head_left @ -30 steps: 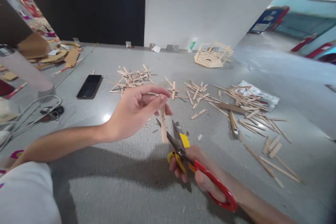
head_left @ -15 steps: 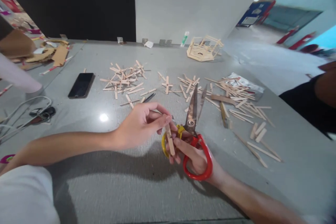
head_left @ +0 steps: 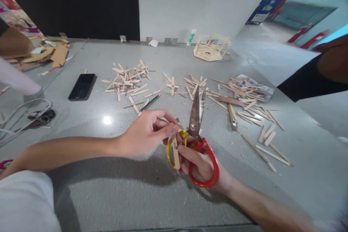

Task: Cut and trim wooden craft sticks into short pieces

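Between the thumb and fingers of my left hand (head_left: 146, 132) is the upper end of a short wooden craft stick (head_left: 176, 157), which has a small dark cut or mark near its middle. My right hand (head_left: 199, 161) is closed on a pair of scissors (head_left: 194, 114) with one red and one yellow handle. Its thumb rests against the stick beside the mark. The blades point away from me and stand slightly apart, with nothing seen between them. The stick hangs in front of the yellow handle loop, tilted, above the grey table (head_left: 122, 195).
Beyond my hands lie piles of craft sticks (head_left: 127, 76), a pen (head_left: 150, 102) and a box cutter (head_left: 232, 117). A stick-built frame (head_left: 209, 56) and a glue tube (head_left: 191, 37) stand at the back. Left are a phone (head_left: 83, 87) and cables (head_left: 24, 107). Another person's dark sleeve (head_left: 299, 79) shows at right.
The scissor blades have come closer together. The stick is now more upright, its lower end slightly lower. At right, the other person's arm reaches further into view.
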`<state>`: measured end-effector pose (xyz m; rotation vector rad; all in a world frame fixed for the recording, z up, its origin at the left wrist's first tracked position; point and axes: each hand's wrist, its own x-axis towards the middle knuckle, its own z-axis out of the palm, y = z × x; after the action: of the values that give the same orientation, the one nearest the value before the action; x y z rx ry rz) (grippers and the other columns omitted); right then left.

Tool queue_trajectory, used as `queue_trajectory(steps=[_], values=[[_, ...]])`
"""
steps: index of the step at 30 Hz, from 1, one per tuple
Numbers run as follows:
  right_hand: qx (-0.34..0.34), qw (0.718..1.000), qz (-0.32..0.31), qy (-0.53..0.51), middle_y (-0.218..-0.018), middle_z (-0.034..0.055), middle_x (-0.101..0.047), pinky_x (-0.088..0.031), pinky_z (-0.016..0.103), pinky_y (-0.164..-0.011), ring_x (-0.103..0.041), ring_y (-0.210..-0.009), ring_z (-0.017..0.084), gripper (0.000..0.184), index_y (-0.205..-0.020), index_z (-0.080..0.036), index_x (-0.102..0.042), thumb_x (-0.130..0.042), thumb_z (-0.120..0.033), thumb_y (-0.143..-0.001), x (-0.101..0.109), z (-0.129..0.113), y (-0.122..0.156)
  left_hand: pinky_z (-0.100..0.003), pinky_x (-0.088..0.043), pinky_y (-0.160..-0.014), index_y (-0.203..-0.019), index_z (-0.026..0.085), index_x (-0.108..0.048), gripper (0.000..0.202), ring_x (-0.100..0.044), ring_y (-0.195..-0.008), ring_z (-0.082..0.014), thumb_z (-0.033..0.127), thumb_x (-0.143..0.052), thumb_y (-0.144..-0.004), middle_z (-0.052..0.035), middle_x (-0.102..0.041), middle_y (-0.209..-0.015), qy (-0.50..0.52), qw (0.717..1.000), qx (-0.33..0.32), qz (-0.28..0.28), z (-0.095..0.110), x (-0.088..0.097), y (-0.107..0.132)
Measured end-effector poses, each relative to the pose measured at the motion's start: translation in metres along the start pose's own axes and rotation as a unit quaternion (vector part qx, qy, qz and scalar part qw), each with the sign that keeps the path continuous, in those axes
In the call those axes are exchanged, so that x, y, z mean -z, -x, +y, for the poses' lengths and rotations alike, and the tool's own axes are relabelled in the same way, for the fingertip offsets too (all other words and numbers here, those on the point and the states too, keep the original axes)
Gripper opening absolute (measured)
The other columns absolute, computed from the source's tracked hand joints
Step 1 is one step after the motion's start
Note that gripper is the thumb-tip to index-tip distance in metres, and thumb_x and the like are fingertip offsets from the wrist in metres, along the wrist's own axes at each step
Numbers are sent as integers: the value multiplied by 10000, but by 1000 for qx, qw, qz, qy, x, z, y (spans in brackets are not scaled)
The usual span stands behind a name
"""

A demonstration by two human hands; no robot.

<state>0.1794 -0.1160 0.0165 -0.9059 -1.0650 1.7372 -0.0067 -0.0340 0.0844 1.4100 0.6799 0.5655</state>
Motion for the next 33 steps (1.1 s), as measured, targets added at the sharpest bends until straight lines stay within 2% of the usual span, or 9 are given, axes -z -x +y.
queue_trajectory(steps=[6,10,14,17,20,22,24,28,33], values=[[-22,996,82,5,-567,-65,-522,-534,240,-526,-527,-477,105,423,-736,-213,-588,-713,-545,-965,1,-1,0,-174,-416,-443,-1012,167,-619,251,-598,-550,-95,415,-635,-1042,-17,-706,-752,-12,999,-29,15,4,1,2],[-19,989,129,69,-560,-54,-535,-524,253,-506,-544,-464,114,485,-717,-206,-599,-702,-625,-936,0,-12,-5,-162,-401,-343,-1143,211,-546,224,-627,-473,-96,425,-565,-1079,33,-634,-770,-21,998,-43,48,6,4,3],[-36,964,178,197,-531,-32,-546,-437,254,-455,-531,-456,128,534,-666,-215,-581,-717,-691,-866,16,-32,-13,-151,-430,-356,-1036,200,-535,181,-678,-490,-94,375,-546,-1081,40,-596,-805,-7,998,-41,52,5,8,0],[-16,878,266,398,-573,7,-591,-391,285,-488,-557,-493,167,457,-664,-220,-603,-693,-615,-875,47,-48,-23,-167,-494,-417,-1042,164,-577,185,-642,-487,-71,349,-566,-1059,24,-602,-833,-19,998,-19,56,5,10,-3],[-18,704,357,614,-638,63,-648,-360,319,-571,-616,-635,233,294,-675,-219,-630,-660,-407,-899,80,-58,-32,-204,-563,-496,-1177,157,-565,236,-630,-545,-60,259,-653,-983,-22,-629,-1019,-21,998,-10,56,6,11,-4],[-60,631,356,687,-699,92,-703,-358,327,-602,-653,-701,259,183,-744,-210,-673,-640,-307,-896,96,-60,-37,-227,-595,-555,-1263,177,-531,388,-652,-630,-68,183,-701,-915,-58,-608,-1185,-23,998,-12,57,6,10,-3],[-98,601,343,715,-736,114,-729,-348,329,-602,-673,-724,276,148,-788,-198,-696,-635,-278,-896,107,-60,-40,-242,-595,-589,-1285,190,-516,438,-649,-651,-69,156,-707,-892,-67,-595,-1237,-38,998,-17,45,6,9,-2],[-130,588,329,728,-747,145,-733,-337,334,-581,-680,-712,300,201,-782,-181,-698,-667,-324,-919,117,-61,-38,-258,-559,-658,-1232,187,-538,307,-630,-651,-80,132,-616,-940,-41,-624,-1107,-89,995,-18,30,1,12,-5],[-153,560,333,743,-786,231,-736,-316,355,-558,-698,-724,359,254,-811,-142,-722,-677,-345,-957,111,-63,-31,-275,-509,-689,-1277,179,-586,288,-673,-679,-116,151,-536,-994,-80,-644,-1149,-238,971,27,-25,-12,27,-16]])
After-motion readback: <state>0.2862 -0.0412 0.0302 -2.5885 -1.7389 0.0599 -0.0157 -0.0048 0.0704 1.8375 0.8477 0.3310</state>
